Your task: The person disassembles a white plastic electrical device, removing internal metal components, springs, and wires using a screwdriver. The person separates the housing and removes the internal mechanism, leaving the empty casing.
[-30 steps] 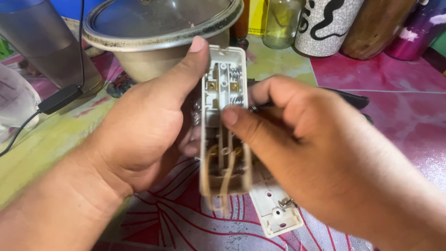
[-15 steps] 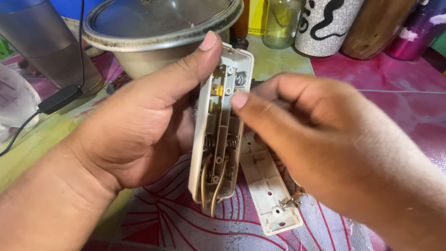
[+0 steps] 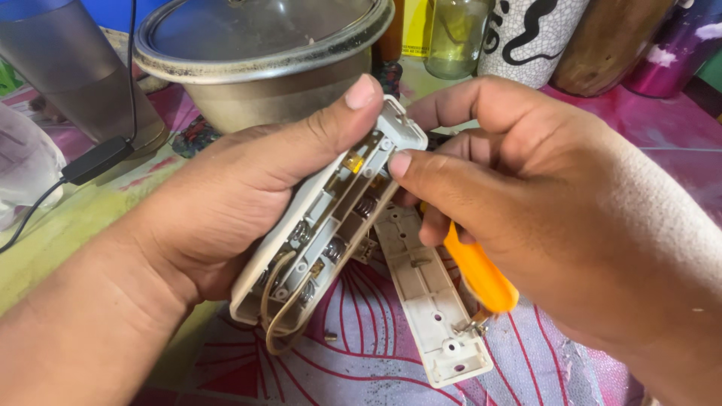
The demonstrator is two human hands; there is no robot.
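Observation:
My left hand (image 3: 218,203) grips an opened cream power-strip housing (image 3: 323,225), tilted so its inner brass contacts, springs and loose wires face up. Its thumb presses the housing's top end. My right hand (image 3: 526,203) steadies the same top end with thumb and forefinger while an orange-handled screwdriver (image 3: 477,271) is tucked in its palm. The detached cream cover plate (image 3: 432,301) lies flat on the cloth just below both hands.
A metal pot with a glass lid (image 3: 263,53) stands right behind the hands. A grey plastic container (image 3: 68,68) and a black cable (image 3: 98,158) are at the left. Jars and bottles (image 3: 526,37) line the back. A tiny screw (image 3: 329,337) lies on the patterned cloth.
The housing has been turned and tilted more to its side. The orange screwdriver handle now shows under my right hand, and more of the cover plate on the cloth is exposed.

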